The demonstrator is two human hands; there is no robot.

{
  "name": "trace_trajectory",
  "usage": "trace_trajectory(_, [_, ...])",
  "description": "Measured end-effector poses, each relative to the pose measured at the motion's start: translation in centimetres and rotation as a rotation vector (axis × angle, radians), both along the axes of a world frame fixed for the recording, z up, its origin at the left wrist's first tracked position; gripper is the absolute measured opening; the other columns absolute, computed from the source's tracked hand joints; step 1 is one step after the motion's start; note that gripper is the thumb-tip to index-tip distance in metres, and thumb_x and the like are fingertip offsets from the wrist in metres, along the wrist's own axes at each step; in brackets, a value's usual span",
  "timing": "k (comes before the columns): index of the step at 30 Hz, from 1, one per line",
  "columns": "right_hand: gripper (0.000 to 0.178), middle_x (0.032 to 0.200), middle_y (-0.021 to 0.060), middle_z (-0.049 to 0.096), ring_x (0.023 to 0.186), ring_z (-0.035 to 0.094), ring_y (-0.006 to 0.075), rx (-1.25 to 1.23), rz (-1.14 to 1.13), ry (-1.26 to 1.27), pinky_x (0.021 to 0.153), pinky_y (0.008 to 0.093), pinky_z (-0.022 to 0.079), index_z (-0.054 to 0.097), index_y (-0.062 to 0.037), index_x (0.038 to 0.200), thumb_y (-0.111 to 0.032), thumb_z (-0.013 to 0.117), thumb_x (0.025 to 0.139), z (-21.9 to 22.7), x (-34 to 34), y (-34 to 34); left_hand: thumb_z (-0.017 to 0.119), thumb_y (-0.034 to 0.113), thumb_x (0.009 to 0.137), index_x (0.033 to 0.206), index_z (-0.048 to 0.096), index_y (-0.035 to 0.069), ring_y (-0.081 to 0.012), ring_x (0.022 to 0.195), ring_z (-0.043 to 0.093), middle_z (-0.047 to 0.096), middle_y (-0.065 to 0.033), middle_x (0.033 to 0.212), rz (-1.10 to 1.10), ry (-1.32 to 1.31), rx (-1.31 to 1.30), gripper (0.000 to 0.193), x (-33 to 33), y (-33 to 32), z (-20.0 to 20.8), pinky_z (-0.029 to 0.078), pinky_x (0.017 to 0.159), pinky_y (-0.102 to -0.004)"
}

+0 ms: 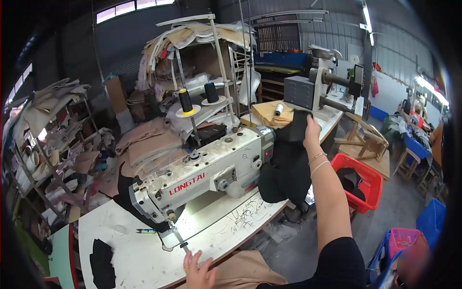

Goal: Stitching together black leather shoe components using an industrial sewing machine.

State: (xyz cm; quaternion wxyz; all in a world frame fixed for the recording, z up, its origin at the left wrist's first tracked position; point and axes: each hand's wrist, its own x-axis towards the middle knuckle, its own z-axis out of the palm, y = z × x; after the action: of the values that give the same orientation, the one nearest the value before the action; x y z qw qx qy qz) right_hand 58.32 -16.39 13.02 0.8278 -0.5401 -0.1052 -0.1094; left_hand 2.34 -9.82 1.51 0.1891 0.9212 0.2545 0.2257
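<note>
My right arm reaches out past the right end of a white sewing machine point(207, 166). There my right hand point(312, 129) is closed on the edge of a black fabric piece point(299, 126); its fingertips are partly hidden. More black fabric point(279, 180) hangs in a pile just below it. My left hand point(198, 272) is at the front edge of the white table point(139, 260), fingers apart and holding nothing, below the machine's lit needle area. Another black piece point(126, 192) lies behind the machine head, and a small black piece point(102, 265) rests at the table's left.
Loose thread ends point(248, 214) litter the tabletop, and a pen point(146, 231) lies by the needle. Two thread cones point(186, 101) stand behind the machine. To the right are a red basket point(370, 185) with black pieces and a wooden stool point(370, 139). Stacked material point(149, 139) fills the back left.
</note>
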Motion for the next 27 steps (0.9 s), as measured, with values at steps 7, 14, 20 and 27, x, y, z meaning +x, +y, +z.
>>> trace_trajectory(7, [0.025,0.096,0.0151,0.066,0.086,0.062,0.0181,-0.420,0.081,-0.745,0.079,0.0276,0.046,0.061,0.0015,0.107,-0.015,0.051,0.091,5.4,-18.8,-4.1,0.068,0.008,0.080,0.121,0.053,0.003,-0.0283,0.122,0.046,0.051,-0.0145,0.127,-0.365,-0.457,-0.585,0.043,3.7,1.1,-3.3,0.038,0.102,-0.0359])
trace_trajectory(14, [0.046,0.119,0.0124,0.057,0.092,0.061,0.0304,-0.961,0.711,-1.035,0.079,0.0362,0.051,0.061,-0.0045,0.111,-0.027,0.072,0.072,-9.5,-38.3,-6.1,0.054,0.019,0.093,0.134,0.038,0.003,-0.0243,0.118,0.050,0.052,-0.0115,0.127,-0.551,-0.763,-1.922,0.047,5.2,0.0,-3.2,0.040,0.099,-0.0359])
trace_trajectory(20, [0.035,0.093,0.0125,0.066,0.082,0.064,0.0272,-0.779,0.907,-0.468,0.074,0.0336,0.053,0.064,-0.0015,0.098,-0.015,0.079,0.069,-13.7,-38.9,-5.6,0.065,0.009,0.083,0.128,0.046,0.006,-0.0224,0.108,0.056,0.058,-0.0116,0.116,0.002,-0.387,-0.798,0.049,-0.5,-1.5,-7.8,0.043,0.094,-0.0309])
trace_trajectory(27, [0.068,0.135,0.0180,0.041,0.125,0.037,0.0379,-1.156,0.227,-0.893,0.103,0.0533,0.024,0.046,-0.0058,0.129,-0.038,0.071,0.075,-17.4,-35.8,3.2,0.064,0.003,0.081,0.124,0.055,0.010,-0.0249,0.094,0.063,0.063,-0.0132,0.110,0.039,-0.472,-0.515,0.045,-3.1,-5.1,-9.0,0.049,0.083,-0.0300])
